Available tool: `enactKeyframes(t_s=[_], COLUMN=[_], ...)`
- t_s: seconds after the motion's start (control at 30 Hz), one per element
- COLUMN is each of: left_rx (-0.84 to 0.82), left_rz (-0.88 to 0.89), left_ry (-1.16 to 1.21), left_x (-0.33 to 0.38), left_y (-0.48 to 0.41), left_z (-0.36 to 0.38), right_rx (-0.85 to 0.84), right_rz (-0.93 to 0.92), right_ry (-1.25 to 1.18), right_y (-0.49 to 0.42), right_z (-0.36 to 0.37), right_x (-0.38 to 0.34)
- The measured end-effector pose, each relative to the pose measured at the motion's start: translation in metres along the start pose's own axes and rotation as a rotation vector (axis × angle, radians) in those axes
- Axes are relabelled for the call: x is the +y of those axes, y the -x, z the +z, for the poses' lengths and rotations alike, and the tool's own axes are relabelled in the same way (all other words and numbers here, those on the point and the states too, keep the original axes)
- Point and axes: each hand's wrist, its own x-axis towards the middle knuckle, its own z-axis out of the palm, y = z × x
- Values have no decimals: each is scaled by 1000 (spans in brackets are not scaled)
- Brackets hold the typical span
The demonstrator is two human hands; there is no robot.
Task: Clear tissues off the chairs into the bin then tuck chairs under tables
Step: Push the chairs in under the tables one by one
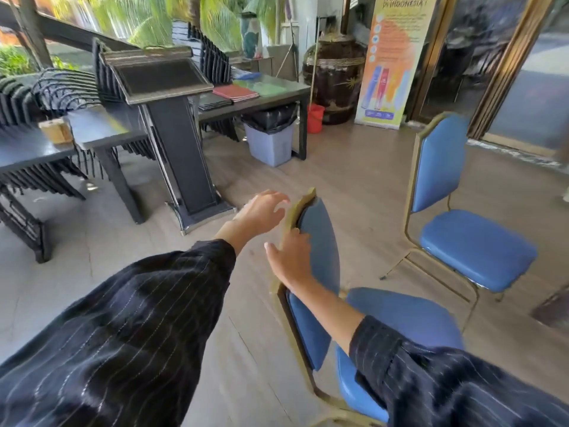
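A blue padded chair (321, 241) with a gold frame stands right in front of me, its back toward me. My right hand (289, 260) is closed over the top edge of its backrest. My left hand (261, 211) hovers with fingers spread beside the backrest's upper corner, holding nothing. A second blue chair (474, 245) stands to the right, seat bare. I see no tissue on either seat. The grey-blue bin (271, 143) with a black liner sits under the dark table (277, 95) at the back.
A dark lectern (172, 118) stands left of the bin. Another dark table (27, 149) with a small wooden box is at far left, with stacked black chairs behind it. A red bucket (315, 117), a large brown jar and a banner (391, 57) line the back wall.
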Motion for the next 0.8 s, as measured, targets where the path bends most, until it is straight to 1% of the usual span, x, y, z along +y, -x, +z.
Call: enactKeyframes(t_s=[0.1, 0.23, 0.27, 0.3, 0.37, 0.43, 0.53, 0.6, 0.7, 0.8], left_rx=[-130, -349, -372, -376, -392, -411, -409, -422, -419, -457], left_rz=[171, 344, 366, 393, 531, 644, 697, 754, 903, 936], left_ry=[26, 76, 118, 167, 257, 347, 398, 367, 351, 494], left_x=[-17, -32, -38, -45, -57, -64, -61, -59, -62, -71], left_y=[-48, -88, -92, -96, -105, -117, -129, -147, -174, -185], left_z=[12, 40, 46, 51, 54, 58, 62, 67, 76, 83], right_rx=[95, 320, 373, 443, 552, 604, 643, 673, 769, 780], right_rz=[129, 306, 367, 429, 554, 639, 684, 719, 746, 789], right_ry=[54, -20, -4, 22, 77, 138, 285, 373, 495, 587], right_y=[-2, -17, -20, -24, -34, -41, -45, -49, -55, -60], right_z=[34, 64, 68, 73, 79, 84, 87, 88, 92, 92], right_x=[-10, -15, -16, -17, -20, -22, -25, -28, -29, -31])
